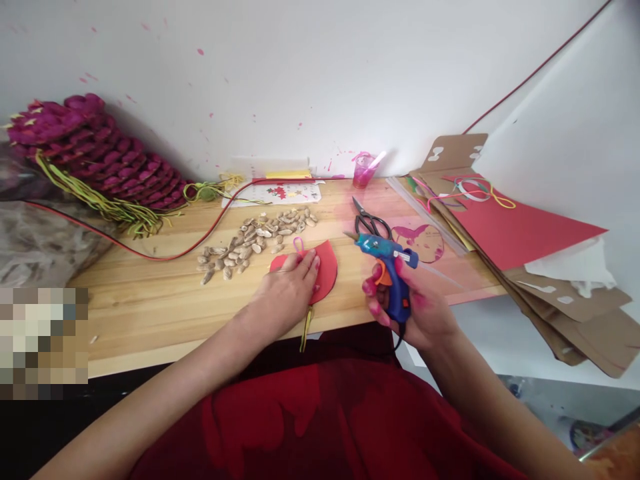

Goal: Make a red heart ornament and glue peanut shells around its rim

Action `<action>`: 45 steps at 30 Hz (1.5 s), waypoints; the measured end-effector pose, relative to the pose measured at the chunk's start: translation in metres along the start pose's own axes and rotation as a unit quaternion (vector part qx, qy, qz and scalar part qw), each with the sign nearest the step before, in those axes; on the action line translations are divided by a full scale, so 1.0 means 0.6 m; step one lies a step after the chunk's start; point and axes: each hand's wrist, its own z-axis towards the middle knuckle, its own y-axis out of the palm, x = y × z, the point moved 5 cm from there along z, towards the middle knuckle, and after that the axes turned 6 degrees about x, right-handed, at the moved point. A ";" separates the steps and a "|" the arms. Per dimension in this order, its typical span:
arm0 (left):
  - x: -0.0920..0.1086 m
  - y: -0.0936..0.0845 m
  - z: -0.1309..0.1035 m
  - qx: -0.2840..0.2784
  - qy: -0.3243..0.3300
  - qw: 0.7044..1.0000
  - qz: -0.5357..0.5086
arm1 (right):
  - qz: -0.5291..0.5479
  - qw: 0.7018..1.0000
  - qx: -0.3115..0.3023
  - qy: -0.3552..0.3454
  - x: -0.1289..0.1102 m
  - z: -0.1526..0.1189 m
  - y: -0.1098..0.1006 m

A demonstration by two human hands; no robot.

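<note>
My left hand lies flat on a red paper piece, its fingers stretched over the middle. A pink loop sticks out at the top of the piece, and yellow-green strings hang from its bottom. To the right, my right hand is wrapped round the handle of a blue glue gun with an orange trigger. The nozzle points left, above the table. Pink stains mark the right fingers. Just behind the gun lie scissors with black handles. Peanut shells are scattered behind my left hand.
A magenta shell-covered object with strings lies back left. By the wall stands a pink-stained cup. Cardboard and a red sheet are at the right. A red-black cable crosses the table.
</note>
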 end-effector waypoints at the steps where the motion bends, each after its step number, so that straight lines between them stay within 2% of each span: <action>1: 0.002 0.000 0.001 -0.007 0.003 1.000 0.002 | 0.011 1.000 0.008 -0.002 -0.001 0.005 0.004; 9: 0.001 -0.010 0.009 -0.048 0.020 0.999 -0.011 | 0.081 0.996 0.027 -0.007 0.016 0.063 0.034; 15: -0.007 -0.006 0.003 -0.030 0.044 0.996 -0.066 | 0.111 0.991 0.066 -0.018 0.027 0.092 0.041; 24: -0.006 -0.013 -0.026 -0.039 0.109 0.986 -0.118 | 0.107 0.990 0.095 -0.017 0.035 0.097 0.034; 30: -0.009 -0.012 -0.040 -0.052 0.171 0.973 -0.143 | 0.095 0.991 0.091 -0.013 0.036 0.099 0.031; 45: -0.016 -0.011 -0.052 -0.066 0.175 0.970 -0.156 | 0.098 0.991 0.083 -0.022 0.035 0.098 0.025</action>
